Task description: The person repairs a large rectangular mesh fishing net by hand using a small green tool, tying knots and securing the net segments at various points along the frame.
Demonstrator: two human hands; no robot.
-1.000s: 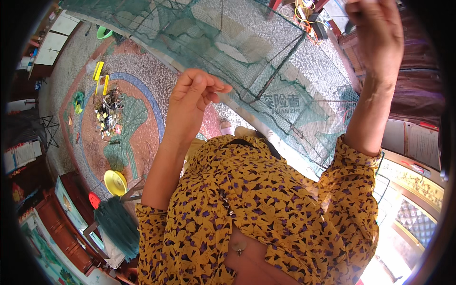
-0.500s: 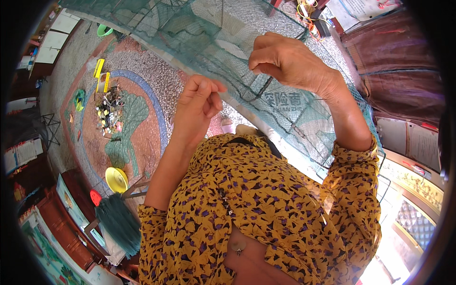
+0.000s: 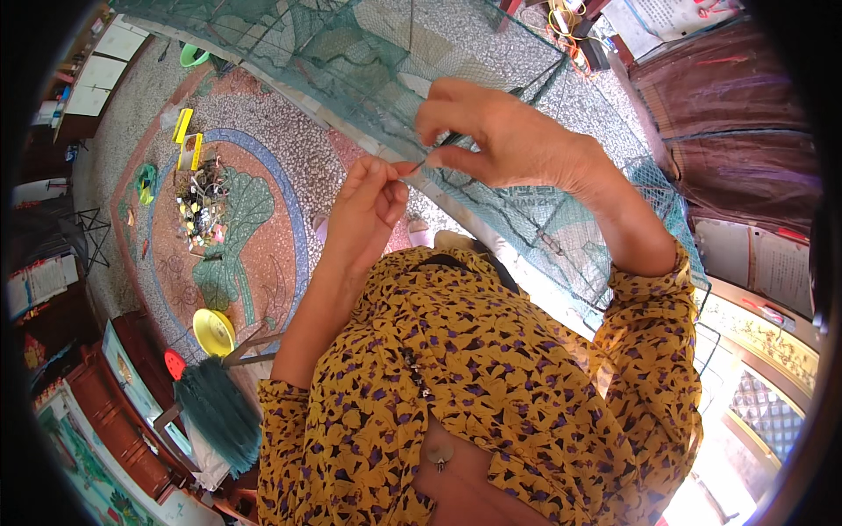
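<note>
Homelike room, patterned terrazzo floor [image 3: 281,114], wooden cabinet [image 3: 114,425] (reddish-brown), white cupboard doors [image 3: 85,99]

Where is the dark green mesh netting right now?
In the head view, the dark green mesh netting stretches diagonally from upper left to right of centre, past the left hand and partly hidden by the right hand.

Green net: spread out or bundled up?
Spread out: the green net stretches from the upper left to beyond the right hand, with speckled floor visible through its mesh.
</note>
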